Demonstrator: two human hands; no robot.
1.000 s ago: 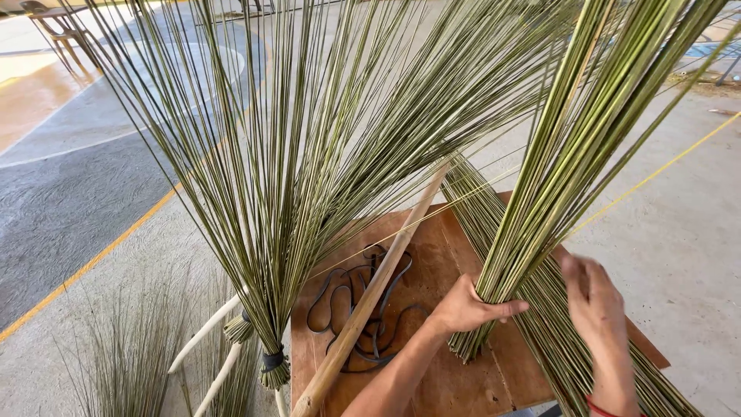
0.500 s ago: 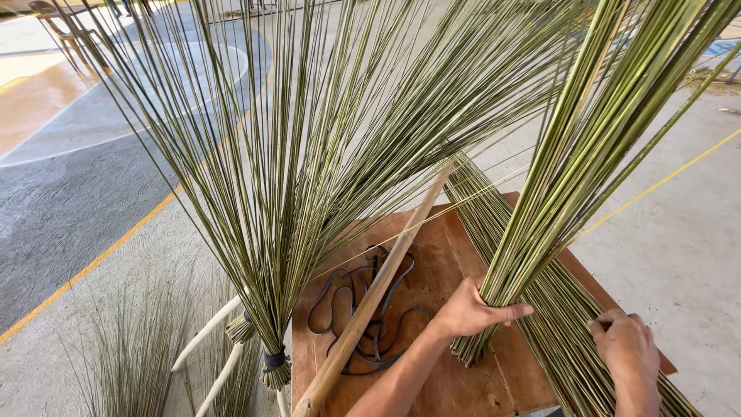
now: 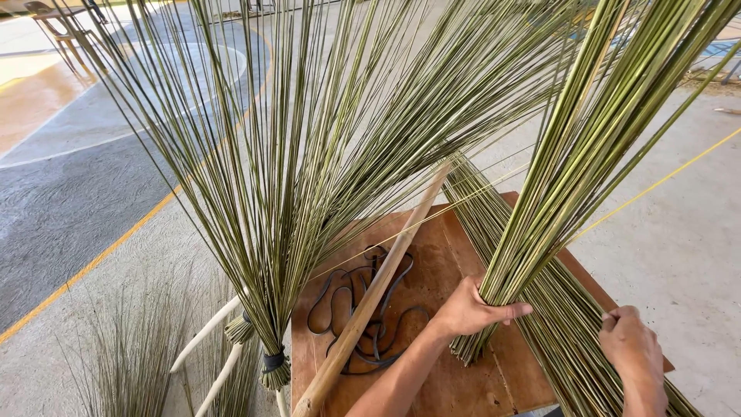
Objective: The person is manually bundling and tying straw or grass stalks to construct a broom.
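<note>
On the left, a tied bundle of sticks fanned out upward, bound at its base so the sticks stayed together. On the brown board lay black rubber bands and a wooden pole. The left hand was closed around an upright bunch of sticks near its lower end, keeping it tight. The right hand rested, fingers curled, on loose sticks lying on the board

Left hand grips reed bundle (upright).
</note>
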